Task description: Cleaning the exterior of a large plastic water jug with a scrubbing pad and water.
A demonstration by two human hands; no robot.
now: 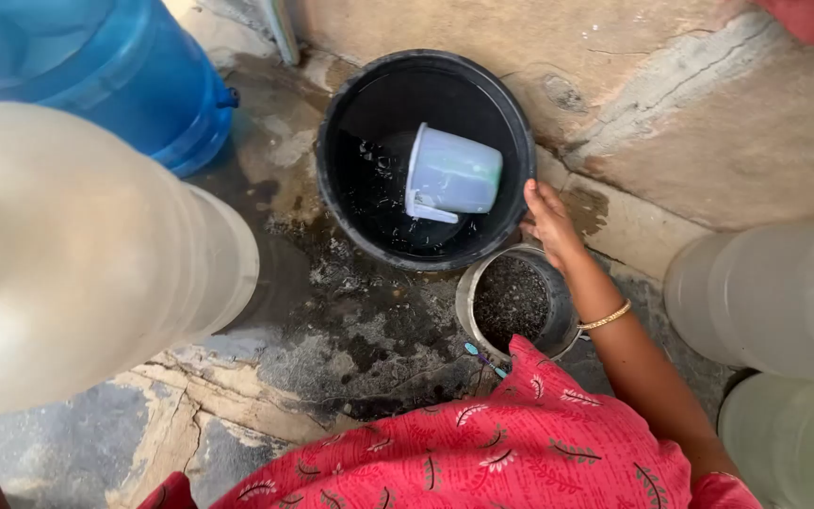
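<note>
Wet, cracked concrete floor (350, 330) bore a black bucket (350, 113), a steel pot (468, 302), a blue drum (143, 85) and pale containers (96, 254).

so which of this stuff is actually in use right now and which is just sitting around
In use:
- right hand on the rim of the black bucket
- pale mug lying inside it
- metal pot beside it

Just about:
- blue water jug
- white containers

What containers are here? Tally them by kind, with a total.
Black bucket: 1
Pale mug floating in it: 1
Metal pot: 1
Blue water jug: 1
Translucent white jugs: 3 ()
Total: 7
The right hand rests on the bucket rim.
</note>
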